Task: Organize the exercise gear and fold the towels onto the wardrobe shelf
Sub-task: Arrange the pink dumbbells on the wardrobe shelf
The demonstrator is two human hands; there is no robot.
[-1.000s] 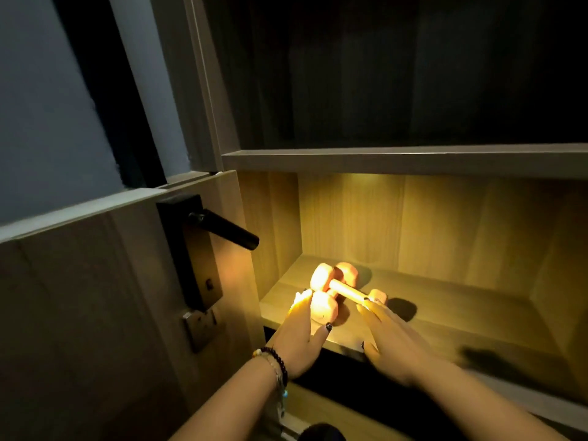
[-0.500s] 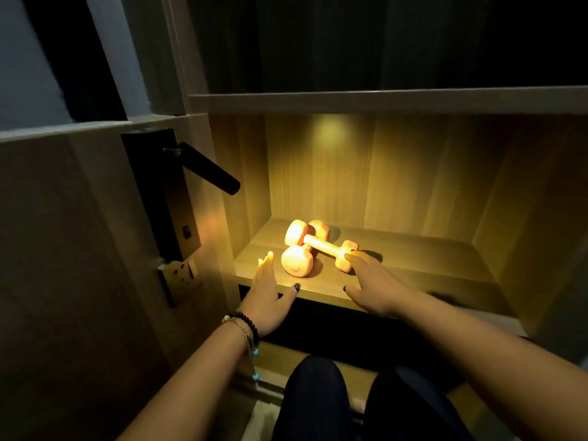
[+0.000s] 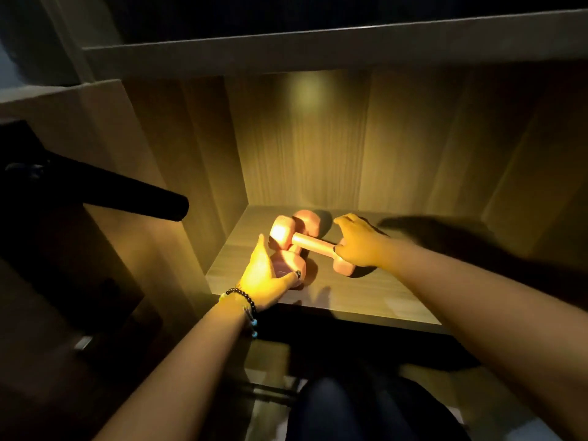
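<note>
My left hand (image 3: 265, 278) cups one pink rubber-coated dumbbell (image 3: 291, 268), my right hand (image 3: 359, 246) grips the upper dumbbell (image 3: 310, 245) lying crosswise on it, which could roll off the wooden wardrobe shelf (image 3: 366, 300).

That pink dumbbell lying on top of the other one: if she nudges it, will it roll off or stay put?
The upper dumbbell probably stays put: its heads look flat-sided rather than round. Propped across the lower dumbbell, though, it could slide off if pushed. It looks solid and rigid, likely heavy for its size. The right hand grips one head, the left hand the lower one's, on the shelf.
</note>
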